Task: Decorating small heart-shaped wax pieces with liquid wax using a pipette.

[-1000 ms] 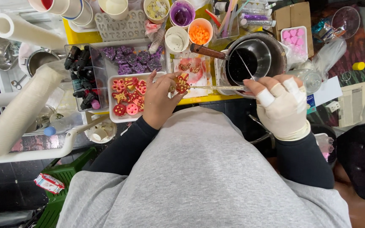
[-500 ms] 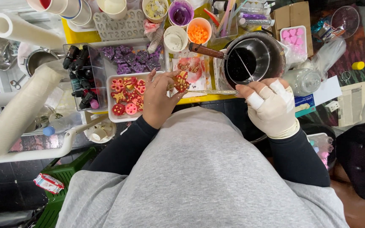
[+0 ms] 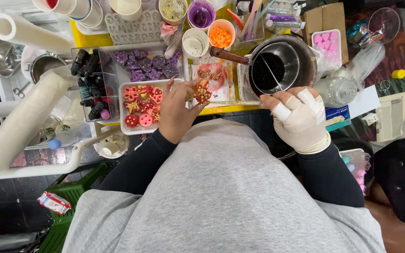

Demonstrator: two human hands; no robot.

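Observation:
My left hand [image 3: 176, 110] pinches a small red butterfly-shaped piece [image 3: 202, 93] above the table's front edge. Just left of it lies a white tray [image 3: 123, 126] with several red and pink moulded pieces. My right hand [image 3: 298, 117], in a pale glove with taped fingers, holds a thin stick [image 3: 228, 103] that runs level towards the left hand. Right behind it stands a metal pot [image 3: 281, 65] with dark liquid and a wooden handle.
Purple pieces [image 3: 146, 68] fill a tray further back, beside dark small bottles [image 3: 90, 89]. Cups of colour [image 3: 201, 13], a letter mould [image 3: 132, 28], pink pieces in a box [image 3: 326, 44], a glass jar [image 3: 336, 91] and paper rolls [image 3: 22, 122] crowd the yellow table.
My right hand has drawn back from the pot's rim towards my body and to the left. The left hand keeps the red piece in about the same place.

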